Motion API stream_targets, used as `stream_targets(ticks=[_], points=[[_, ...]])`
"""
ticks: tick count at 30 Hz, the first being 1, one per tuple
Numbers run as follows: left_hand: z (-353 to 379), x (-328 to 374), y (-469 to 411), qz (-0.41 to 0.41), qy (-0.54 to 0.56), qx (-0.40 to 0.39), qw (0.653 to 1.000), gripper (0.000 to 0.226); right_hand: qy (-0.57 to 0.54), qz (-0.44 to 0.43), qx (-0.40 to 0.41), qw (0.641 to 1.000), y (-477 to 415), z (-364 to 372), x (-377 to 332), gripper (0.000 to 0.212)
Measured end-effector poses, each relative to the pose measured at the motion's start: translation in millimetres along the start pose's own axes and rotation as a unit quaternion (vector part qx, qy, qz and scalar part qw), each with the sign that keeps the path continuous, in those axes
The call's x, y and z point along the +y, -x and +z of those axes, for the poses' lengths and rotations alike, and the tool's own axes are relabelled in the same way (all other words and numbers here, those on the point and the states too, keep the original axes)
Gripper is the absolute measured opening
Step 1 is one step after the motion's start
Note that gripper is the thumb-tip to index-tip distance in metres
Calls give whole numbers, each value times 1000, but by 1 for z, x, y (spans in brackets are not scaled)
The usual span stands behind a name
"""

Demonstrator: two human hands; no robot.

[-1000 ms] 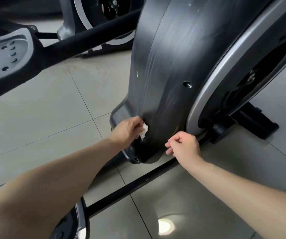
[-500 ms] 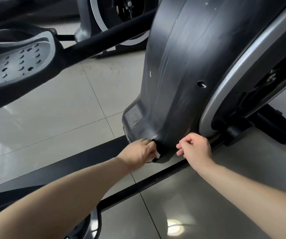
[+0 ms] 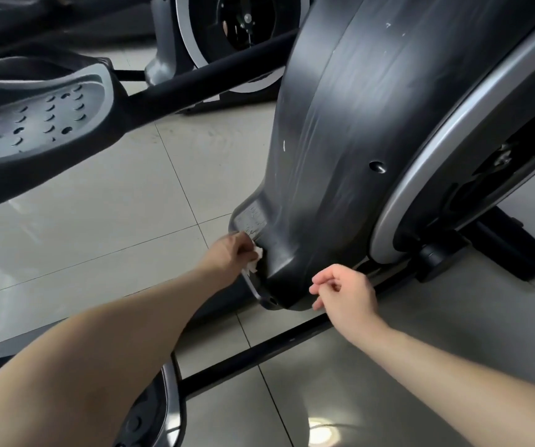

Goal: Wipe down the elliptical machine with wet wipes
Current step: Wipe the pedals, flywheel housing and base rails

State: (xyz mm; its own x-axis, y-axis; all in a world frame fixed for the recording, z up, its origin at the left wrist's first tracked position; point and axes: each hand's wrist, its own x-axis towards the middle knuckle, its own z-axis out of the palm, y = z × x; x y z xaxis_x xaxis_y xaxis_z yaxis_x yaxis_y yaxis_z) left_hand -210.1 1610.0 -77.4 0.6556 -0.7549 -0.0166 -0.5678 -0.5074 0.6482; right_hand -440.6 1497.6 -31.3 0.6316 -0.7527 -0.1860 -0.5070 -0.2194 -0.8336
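The left hand point(image 3: 229, 253) is gripping one small white wipe point(image 3: 255, 259) and pressing it on the low left edge of the black machine point(image 3: 340, 150), while the right hand point(image 3: 348, 295) is hanging just beside the machine's bottom tip, fingers loosely curled and holding nothing. Two pedals are showing: a big pedal point(image 3: 34, 130) is sticking out at the upper left and a low pedal point(image 3: 159, 408) is peeking out under the left arm. One black bar point(image 3: 276, 340) is running over the tiled floor point(image 3: 98, 227) below both hands, and one second machine point(image 3: 227, 37) is standing behind at the top.
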Motion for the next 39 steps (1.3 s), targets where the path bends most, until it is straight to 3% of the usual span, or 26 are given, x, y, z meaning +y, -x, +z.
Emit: stream_targets(ticks=[5,9,12,16,18,20,22,24,26,27,28,30,33,39], points=[[-9,16,0,-20,-45,-91,995,12,22,-81,-54,995,0,19,-22,33],[-24,27,4,44,-135,-171,975,9,-92,20,-66,993,-8,50,-39,5],[-20,29,25,77,-62,-163,982,8,-138,99,-94,981,-10,67,-40,11],[-24,14,42,21,88,-130,987,11,-104,117,-72,985,-10,75,-47,6],[-30,5,44,4,135,-126,983,17,-11,70,-30,997,-14,71,-56,10],[-40,-6,44,-27,133,-96,986,14,100,-65,-1,993,-23,67,-71,10],[-49,-18,40,-63,103,-66,991,10,219,-236,2,947,-40,65,-83,12],[-52,-29,38,-88,70,-65,992,13,392,-377,-19,839,-59,69,-90,19],[-52,-34,37,-96,41,-79,991,16,556,-435,-58,706,-67,76,-88,16],[-52,-36,36,-95,30,-88,991,17,602,-450,-76,655,-67,77,-84,15],[-51,-36,36,-89,21,-96,991,18,622,-448,-107,633,-63,75,-79,18],[-49,-35,35,-79,5,-112,990,21,664,-429,-151,594,-55,65,-63,35],[-45,-39,33,-84,-20,-130,988,20,670,-450,-139,573,-46,46,-32,53],[-41,-44,22,-115,-30,-97,988,27,678,-378,-211,594,-58,81,-38,77]])
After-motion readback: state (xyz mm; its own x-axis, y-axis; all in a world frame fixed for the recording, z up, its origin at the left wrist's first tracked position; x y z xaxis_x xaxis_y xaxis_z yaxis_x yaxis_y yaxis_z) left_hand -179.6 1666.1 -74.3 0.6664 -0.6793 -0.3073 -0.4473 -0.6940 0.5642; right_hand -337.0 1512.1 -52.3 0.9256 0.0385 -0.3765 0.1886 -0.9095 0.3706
